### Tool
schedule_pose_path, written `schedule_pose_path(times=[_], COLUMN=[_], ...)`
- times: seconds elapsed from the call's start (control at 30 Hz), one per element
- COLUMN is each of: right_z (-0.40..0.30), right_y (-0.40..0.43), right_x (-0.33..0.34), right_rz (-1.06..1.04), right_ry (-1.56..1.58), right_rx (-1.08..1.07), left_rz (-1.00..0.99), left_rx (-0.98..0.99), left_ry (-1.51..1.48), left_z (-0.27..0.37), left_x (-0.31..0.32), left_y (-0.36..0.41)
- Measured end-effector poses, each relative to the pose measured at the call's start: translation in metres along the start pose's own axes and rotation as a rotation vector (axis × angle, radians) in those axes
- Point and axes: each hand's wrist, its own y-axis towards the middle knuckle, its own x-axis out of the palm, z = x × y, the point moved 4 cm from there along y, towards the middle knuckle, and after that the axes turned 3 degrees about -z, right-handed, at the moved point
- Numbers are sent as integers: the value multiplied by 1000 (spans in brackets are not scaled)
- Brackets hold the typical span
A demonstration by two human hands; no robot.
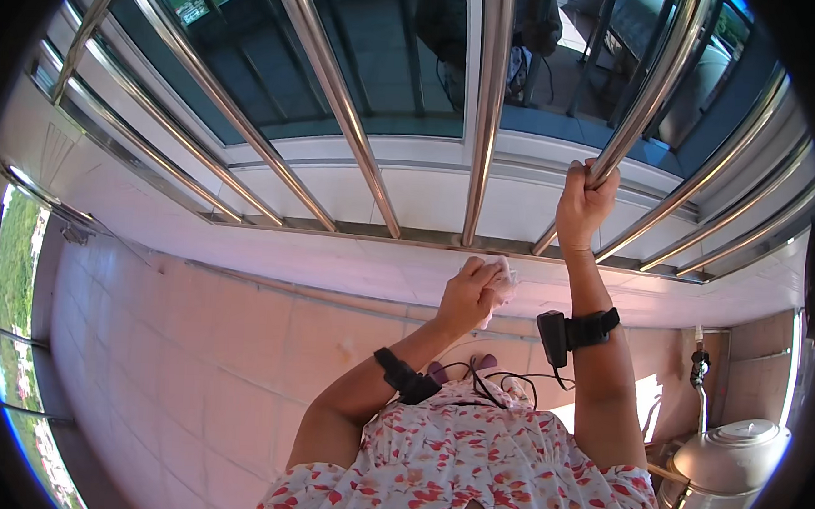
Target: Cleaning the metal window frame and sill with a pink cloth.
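Observation:
In my left hand (469,295) is a crumpled, pale pink cloth (504,280), bunched in the fingers just below the bottom rail (421,243) of a window grille. My right hand (586,204) grips one of the shiny metal bars (642,108), its fingers wrapped around the lower part. Several more bars, such as the one (490,108) left of that hand, rise from the rail. Behind them is a sliding window (375,69) with dark reflective glass and a white frame. Whether the cloth touches the tiled wall (379,267) is hard to tell.
Below stretches a tiled floor (240,329). A metal tank (729,459) stands at the lower right, near a tap (699,366) on the wall. Black straps with small devices (554,339) sit on both forearms, and a black cable (487,387) hangs before my body. A railing (25,337) borders the left side.

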Motion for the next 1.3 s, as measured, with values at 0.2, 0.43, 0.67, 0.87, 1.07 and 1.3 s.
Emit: schedule_pose_path(times=[0.2,0.43,0.67,0.87,1.07,1.3], right_z=[-2,-10,-28,28,39,37], right_y=[0,6,24,54,54,49], right_x=[2,-16,-118,-104,-97,-95], right_rz=[-67,-437,70,-160,-37,-48], right_ry=[84,-52,-228,108,153,82], right_rx=[-5,-69,-566,15,-55,-54], left_rz=[-48,83,-107,117,509,-221], left_rx=[26,26,-239,-553,18,-331], left_ry=[656,794,691,-127,230,636], left_z=[3,2,-3,-11,54,12], left_x=[14,35,45,22,7,64], left_y=[41,44,18,3,58,53])
